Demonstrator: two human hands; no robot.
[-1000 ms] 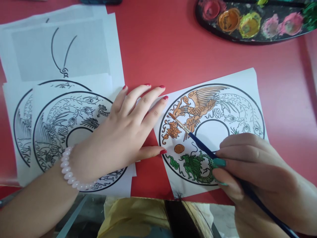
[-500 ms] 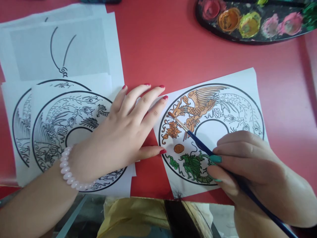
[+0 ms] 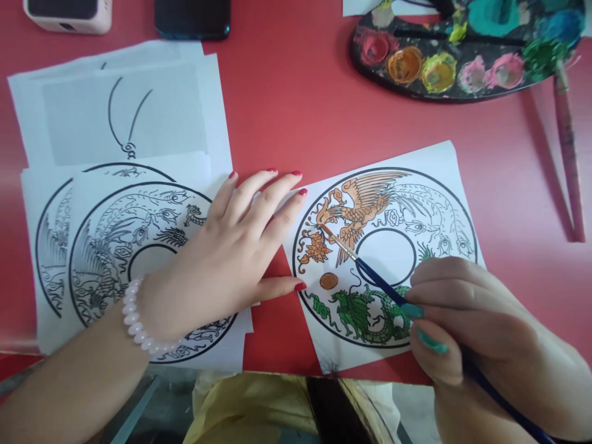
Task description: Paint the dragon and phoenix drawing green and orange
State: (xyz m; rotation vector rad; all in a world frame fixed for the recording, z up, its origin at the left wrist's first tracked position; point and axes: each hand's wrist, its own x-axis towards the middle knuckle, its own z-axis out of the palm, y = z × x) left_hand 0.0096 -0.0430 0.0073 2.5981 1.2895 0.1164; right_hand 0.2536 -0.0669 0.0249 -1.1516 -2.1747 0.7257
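Note:
My right hand (image 3: 481, 333) grips a thin blue paintbrush (image 3: 377, 274). Its brown tip is over the orange bird's head and the flower on the printed sheet (image 3: 444, 157); whether it touches the paper I cannot tell. A ring design fills the sheet: an orange bird (image 3: 365, 206) at top left, an orange disc (image 3: 328, 281), a green dragon (image 3: 354, 313) below, and uncoloured tail feathers on the right. My left hand (image 3: 240, 240) lies flat with fingers spread over another, uncoloured ring drawing (image 3: 155, 185), its thumb tip at the coloured sheet's left edge.
A black palette (image 3: 416, 92) with several paint wells stands at the back right, a second brush (image 3: 570, 160) leaning off its edge. Stacked papers (image 3: 185, 55) lie at left. Behind them are a dark phone-like object (image 3: 192, 18) and a pale pink device (image 3: 67, 15). The red table's front edge is near me.
The view has shifted, bringing more of the palette, the second brush and the devices into sight. The brush tip has moved slightly down and right across the drawing. Both hands keep their poses.

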